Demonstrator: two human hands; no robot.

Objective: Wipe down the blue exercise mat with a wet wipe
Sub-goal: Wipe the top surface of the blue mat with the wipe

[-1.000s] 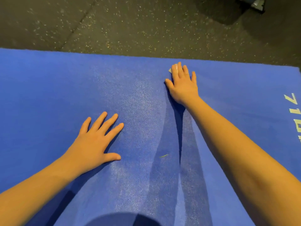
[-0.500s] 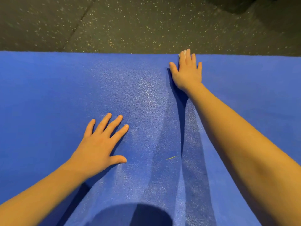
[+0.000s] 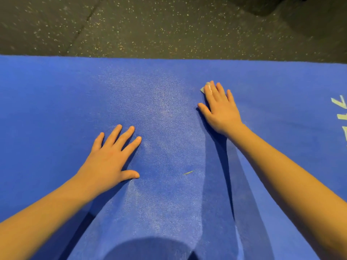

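The blue exercise mat (image 3: 56, 102) fills most of the view, with a damp sheen down its middle. My right hand (image 3: 220, 107) lies flat on the mat at the right of centre, fingers straight, pressing a wet wipe (image 3: 205, 88) beneath it. Only a small pale corner of the wipe shows past my fingertips. My left hand (image 3: 110, 156) rests flat on the mat nearer to me, fingers spread and holding nothing.
Dark speckled rubber floor (image 3: 169, 27) runs beyond the mat's far edge. Pale printed lettering (image 3: 340, 111) sits at the mat's right edge. A small yellowish fleck (image 3: 188, 172) lies on the mat between my arms.
My right hand slid the wipe out to the mat's far edge, then drew it back toward me. My left hand has stayed planted on the mat.
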